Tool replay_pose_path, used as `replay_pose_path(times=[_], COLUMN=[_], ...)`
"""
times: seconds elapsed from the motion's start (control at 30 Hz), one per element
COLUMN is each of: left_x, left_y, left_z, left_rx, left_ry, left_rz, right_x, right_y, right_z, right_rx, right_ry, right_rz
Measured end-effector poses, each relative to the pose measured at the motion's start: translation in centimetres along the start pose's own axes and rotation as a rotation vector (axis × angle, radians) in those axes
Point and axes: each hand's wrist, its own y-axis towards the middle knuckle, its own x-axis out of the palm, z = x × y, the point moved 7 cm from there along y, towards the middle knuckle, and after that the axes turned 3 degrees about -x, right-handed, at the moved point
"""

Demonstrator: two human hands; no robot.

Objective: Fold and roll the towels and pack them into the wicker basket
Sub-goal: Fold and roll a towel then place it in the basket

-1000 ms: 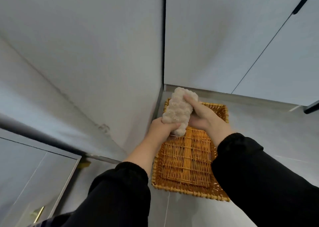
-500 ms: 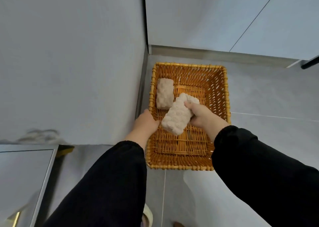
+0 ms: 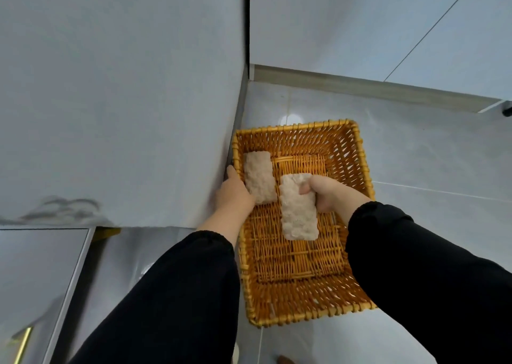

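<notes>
Currently held: my right hand (image 3: 329,194) is clasped round the far end of the rolled towel (image 3: 297,214), with the thumb on top.
Left hand: my left hand (image 3: 235,194) sits at the 9 o'clock rim of the wicker basket (image 3: 352,164) and touches the near end of the packed roll (image 3: 259,175). Its fingers are hidden, so I cannot tell whether it clasps anything.
Place: the held roll is over the basket's middle, just at 3 o'clock of the packed roll. I cannot tell whether it touches the weave yet.
Risk: only the far end is gripped, so I judge the free near end may spring open on release. A skewed set-down would waste room, and a bump could loosen the packed roll.
Axis: the long axis runs 12 to 6, with the near end drifting slightly toward 5. It is nearly parallel to the packed roll.
</notes>
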Motion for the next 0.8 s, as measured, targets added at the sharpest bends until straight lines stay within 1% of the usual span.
replay_pose_path(times=[0.1, 0.2, 0.33, 0.5, 0.6, 0.7, 0.8], left_x=[0.3, 0.2, -0.1, -0.1, 0.3, 0.4, 0.5], left_y=[-0.8, -0.8, -0.4, -1.5, -1.5, -1.5, -1.6], left_z=[0.3, 0.3, 0.4, 0.4, 0.2, 0.1, 0.0], left_rx=[0.034, 0.024, 0.028, 0.138, 0.156, 0.158, 0.165], left_ry=[0.137, 0.203, 0.272, 0.355, 0.382, 0.356, 0.326], left_rz=[0.057, 0.078, 0.044, -0.022, -0.033, -0.047, -0.057], right_x=[-0.6, -1.0, -1.9, -3.4, -3.7, -3.5, -2.7], right_y=[0.2, 0.5, 1.7, 4.4, 5.8, 6.8, 6.8], right_z=[-0.1, 0.3, 1.3, 1.6, 1.4, 1.1, -0.1], right_rx=[-0.055, -0.079, -0.1, -0.176, -0.215, -0.208, -0.214], right_ry=[0.07, 0.086, 0.05, 0.081, 0.053, 0.034, -0.048], right_rz=[0.07, 0.123, 0.214, 0.334, 0.354, 0.342, 0.352])
